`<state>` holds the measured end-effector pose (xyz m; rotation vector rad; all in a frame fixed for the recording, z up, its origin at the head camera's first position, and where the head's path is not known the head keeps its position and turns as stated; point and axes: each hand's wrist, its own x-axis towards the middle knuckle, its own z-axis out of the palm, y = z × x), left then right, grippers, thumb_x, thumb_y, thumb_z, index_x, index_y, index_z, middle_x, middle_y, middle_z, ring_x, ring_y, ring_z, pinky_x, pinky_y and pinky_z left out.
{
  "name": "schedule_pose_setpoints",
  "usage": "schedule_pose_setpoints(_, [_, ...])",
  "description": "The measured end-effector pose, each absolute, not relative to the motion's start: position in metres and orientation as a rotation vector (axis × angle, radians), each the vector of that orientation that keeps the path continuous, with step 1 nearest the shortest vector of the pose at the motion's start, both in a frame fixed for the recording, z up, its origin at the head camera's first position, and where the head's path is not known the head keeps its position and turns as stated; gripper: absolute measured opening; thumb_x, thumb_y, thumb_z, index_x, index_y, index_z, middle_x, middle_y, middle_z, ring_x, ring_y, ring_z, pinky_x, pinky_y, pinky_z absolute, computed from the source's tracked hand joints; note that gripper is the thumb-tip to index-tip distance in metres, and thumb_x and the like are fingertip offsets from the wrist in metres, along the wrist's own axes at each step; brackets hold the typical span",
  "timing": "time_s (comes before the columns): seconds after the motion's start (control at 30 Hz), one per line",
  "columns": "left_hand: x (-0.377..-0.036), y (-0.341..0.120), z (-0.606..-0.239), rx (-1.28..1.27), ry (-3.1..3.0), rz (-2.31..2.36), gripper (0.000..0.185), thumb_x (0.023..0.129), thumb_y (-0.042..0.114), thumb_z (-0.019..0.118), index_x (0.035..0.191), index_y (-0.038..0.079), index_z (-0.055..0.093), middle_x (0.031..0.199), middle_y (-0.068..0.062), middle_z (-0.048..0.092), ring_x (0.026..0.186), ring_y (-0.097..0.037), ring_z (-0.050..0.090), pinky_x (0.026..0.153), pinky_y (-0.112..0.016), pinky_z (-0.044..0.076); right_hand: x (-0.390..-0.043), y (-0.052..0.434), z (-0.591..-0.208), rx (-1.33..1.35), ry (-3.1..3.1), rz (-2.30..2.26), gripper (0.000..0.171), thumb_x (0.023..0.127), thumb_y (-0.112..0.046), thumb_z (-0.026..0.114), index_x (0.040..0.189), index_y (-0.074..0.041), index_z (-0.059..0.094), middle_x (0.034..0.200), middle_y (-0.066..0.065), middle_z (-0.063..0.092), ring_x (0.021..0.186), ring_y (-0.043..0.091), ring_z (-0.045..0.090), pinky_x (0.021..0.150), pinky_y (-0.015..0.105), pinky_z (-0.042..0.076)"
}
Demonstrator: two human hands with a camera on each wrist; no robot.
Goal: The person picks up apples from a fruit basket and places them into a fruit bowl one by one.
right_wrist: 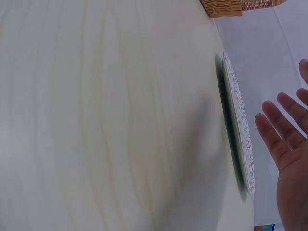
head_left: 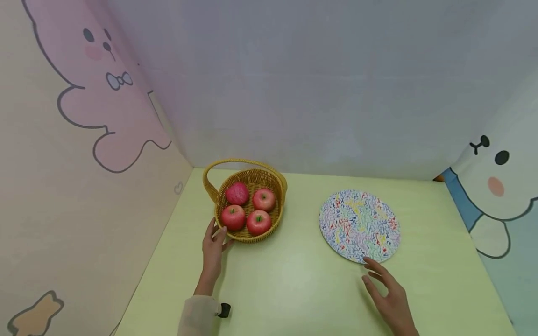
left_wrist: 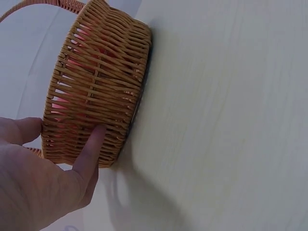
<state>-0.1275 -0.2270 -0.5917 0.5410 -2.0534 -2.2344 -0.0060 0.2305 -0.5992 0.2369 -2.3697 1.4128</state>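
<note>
Left hand (head_left: 213, 246) rests spread fingers against the wicker basket (head_left: 269, 232) of apples (head_left: 258, 222); right hand (head_left: 390, 296), fingers spread, reaches the speckled plate (head_left: 358, 225) on the desk (head_left: 290, 280)

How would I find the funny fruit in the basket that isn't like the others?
Look on the pale green table for the round woven wicker basket. Four red fruits lie inside; the back-left one, a dull pink bumpy fruit, lacks the three apples' shiny skin and green stem.

A basket (head_left: 251, 205) holding four apples (head_left: 233, 217) sits on the table (head_left: 294, 284) at ten o'clock. A plate (head_left: 359, 225) lies at two o'clock, well apart from the basket.
</note>
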Motion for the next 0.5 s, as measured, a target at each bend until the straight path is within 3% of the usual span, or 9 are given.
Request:
schedule_pose_setpoints(0.13, [-0.129,-0.226,-0.59,0.56,-2.053,-2.243,0.069,0.107,0.022,0.062,0.166,0.023,0.027,0.152,-0.018,0.04,0.13,-0.026,0.055,0.096,-0.038,0.063,-0.013,0.223,-0.598,0.283,-2.351,1.411,0.062,0.084,0.018,0.075,0.141,-0.001,0.061,0.138,0.003,0.068,0.124,-0.005,0.061,0.1,0.007,0.05])
schedule_pose_setpoints(0.3, [-0.127,-0.229,-0.591,0.552,-2.051,-2.241,0.069,0.107,0.021,0.062,0.167,0.021,0.027,0.152,-0.019,0.041,0.126,-0.02,0.059,0.094,-0.037,0.064,-0.029,0.207,-0.594,0.408,-2.331,1.415,0.061,0.084,0.017,0.075,0.141,-0.001,0.061,0.132,0.018,0.069,0.124,-0.001,0.062,0.101,0.01,0.051])
schedule_pose_setpoints(0.5, [-0.128,-0.229,-0.594,0.541,-2.04,-2.258,0.069,0.106,0.021,0.062,0.166,0.022,0.027,0.152,-0.018,0.041,0.125,-0.016,0.059,0.095,-0.037,0.063,-0.045,0.186,-0.59,0.49,-2.351,1.46,0.057,0.088,0.01,0.076,0.142,-0.003,0.061,0.132,0.021,0.069,0.125,0.003,0.063,0.103,0.012,0.051])
